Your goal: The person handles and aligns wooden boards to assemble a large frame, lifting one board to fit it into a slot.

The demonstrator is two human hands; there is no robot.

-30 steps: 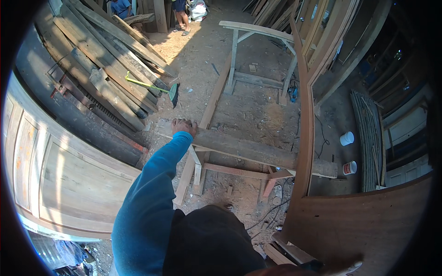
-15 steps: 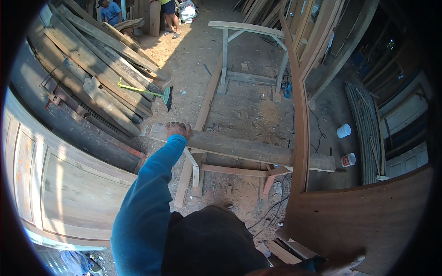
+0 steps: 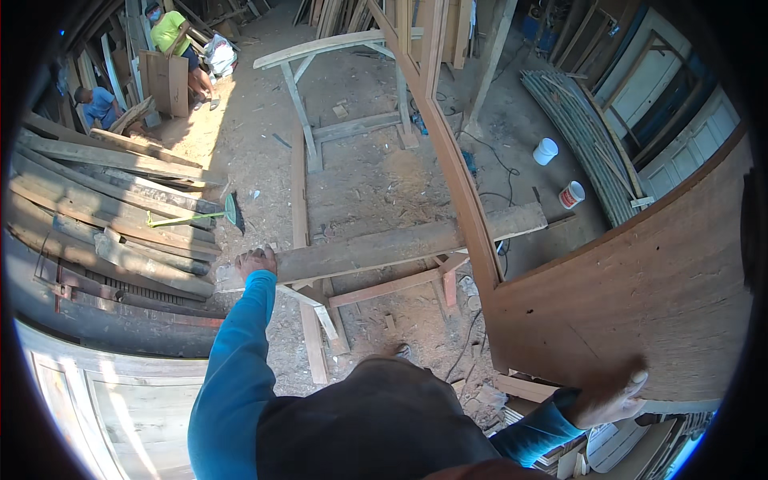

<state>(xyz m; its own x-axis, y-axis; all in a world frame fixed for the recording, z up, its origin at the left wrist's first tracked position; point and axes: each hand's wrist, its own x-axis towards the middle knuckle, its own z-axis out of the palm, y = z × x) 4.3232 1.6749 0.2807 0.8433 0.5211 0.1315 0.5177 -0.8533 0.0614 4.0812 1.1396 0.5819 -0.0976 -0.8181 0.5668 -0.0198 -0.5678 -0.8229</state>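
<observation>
At centre left the left hand grips the end of a long rough grey wooden plank lying across a low trestle, while the right hand, lower right, presses flat, fingers spread, on a large brown wooden panel.

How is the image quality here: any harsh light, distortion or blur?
Head view: strong fisheye, so the plank under the left hand bows and black corners frame the picture; hard sun bleaches the sawdust floor; the right hand on the brown panel sits in shade, slightly soft.

A wooden trestle is standing on the dusty floor, carrying a long plank stretching rightward from the left hand.
</observation>
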